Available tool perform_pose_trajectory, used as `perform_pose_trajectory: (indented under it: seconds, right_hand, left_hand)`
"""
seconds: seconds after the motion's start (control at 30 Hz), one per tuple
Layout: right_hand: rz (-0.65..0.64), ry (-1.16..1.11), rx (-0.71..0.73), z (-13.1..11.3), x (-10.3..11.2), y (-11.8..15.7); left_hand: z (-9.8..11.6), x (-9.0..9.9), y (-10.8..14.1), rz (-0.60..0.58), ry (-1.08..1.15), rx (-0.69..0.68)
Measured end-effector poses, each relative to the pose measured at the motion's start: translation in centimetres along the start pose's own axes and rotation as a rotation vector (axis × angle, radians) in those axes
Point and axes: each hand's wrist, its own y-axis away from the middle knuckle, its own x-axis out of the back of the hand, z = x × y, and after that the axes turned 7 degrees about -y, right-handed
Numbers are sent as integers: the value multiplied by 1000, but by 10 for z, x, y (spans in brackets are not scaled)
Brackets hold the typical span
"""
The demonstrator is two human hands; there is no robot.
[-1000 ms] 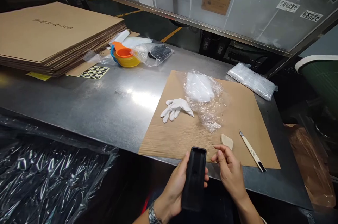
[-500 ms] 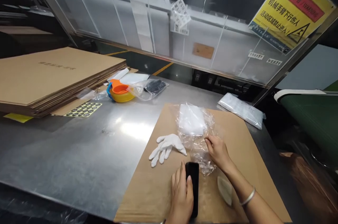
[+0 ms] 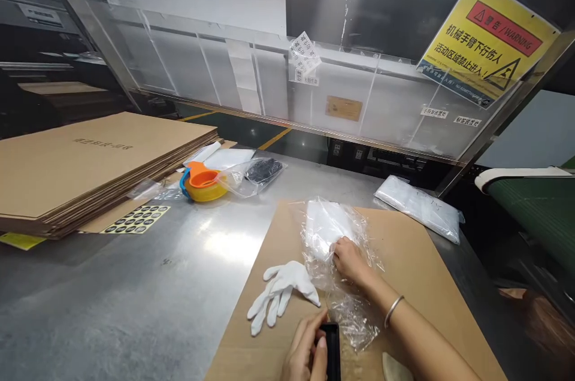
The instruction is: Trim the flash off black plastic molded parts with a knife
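Observation:
At the bottom, my left hand is closed on the edge of a black rectangular tray-like item with a raised rim. My right hand has its fingers pinched at the lower edge of a clear plastic bag; the fingertips are partly hidden. White folded sheets show inside or under the plastic. To the left of the bag, a white glove rests on a brown cardboard sheet. A pale beige object lies near the bottom, partly cut off.
Stacked flat cardboard fills the left side, beside a sticker sheet. Orange and yellow tape rolls and a bagged black item stand behind. A white packet lies right; a transparent barrier crosses the back.
My right hand has moved up and left onto the bag beside the white sheets. My left fingers have curled over the black item. The camera view has tilted upward.

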Motion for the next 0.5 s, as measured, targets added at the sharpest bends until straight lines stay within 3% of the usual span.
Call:
perform_pose_trajectory:
  seconds: [0.1,0.27,0.5]
  right_hand:
    - [26,-83,-7,6,3,1]
    - [75,-322,4,14,16,12]
    - [155,-807,-29,10,32,39]
  left_hand:
    - [26,1,-20,-88,16,-92]
    - [50,-2,-56,-271,-75,-76]
    - [56,-18,-86,-210,-60,-23]
